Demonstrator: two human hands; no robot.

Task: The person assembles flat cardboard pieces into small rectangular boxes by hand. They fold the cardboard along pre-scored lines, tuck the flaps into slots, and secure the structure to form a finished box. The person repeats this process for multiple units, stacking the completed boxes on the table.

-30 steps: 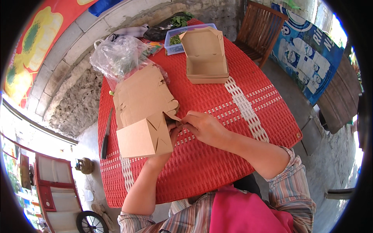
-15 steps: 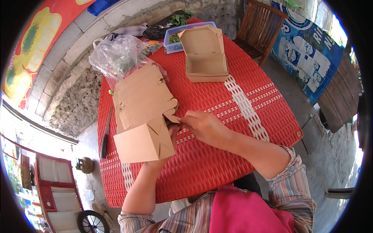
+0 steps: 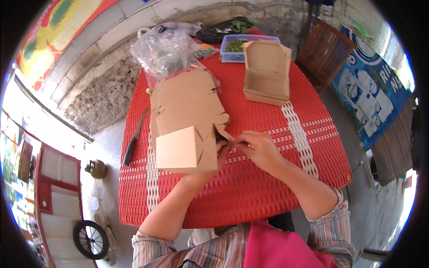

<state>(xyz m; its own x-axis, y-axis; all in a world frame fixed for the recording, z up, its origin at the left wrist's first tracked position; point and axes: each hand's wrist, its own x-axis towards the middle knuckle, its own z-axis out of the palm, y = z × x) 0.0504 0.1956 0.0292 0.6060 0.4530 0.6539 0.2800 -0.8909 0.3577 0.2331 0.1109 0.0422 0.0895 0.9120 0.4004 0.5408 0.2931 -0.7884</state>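
A partly folded brown cardboard box (image 3: 176, 149) stands on edge near the table's front left, its wide panel facing up and leaning away from me. My left hand (image 3: 213, 167) is closed on the box's right end, fingers partly hidden behind it. At that same corner, my right hand (image 3: 259, 149) pinches a small cardboard flap (image 3: 224, 133) between thumb and fingers. Both hands' fingertips nearly meet there. Behind lies a flat cardboard panel (image 3: 185, 100), which seems joined to or under the box. A folded box with its lid up (image 3: 267, 85) sits farther back to the right.
A knife (image 3: 134, 138) lies at the table's left edge. Farther back are a clear plastic bag (image 3: 163, 51), a blue plastic container (image 3: 232, 56) of chopped greens and a black bag (image 3: 216, 33). A wooden chair (image 3: 324, 53) stands beyond the table's far right.
The whole scene has shifted rightward in view as the head turned. My hands stay at the same box corner, and the right fingers have drawn closer to the left ones.
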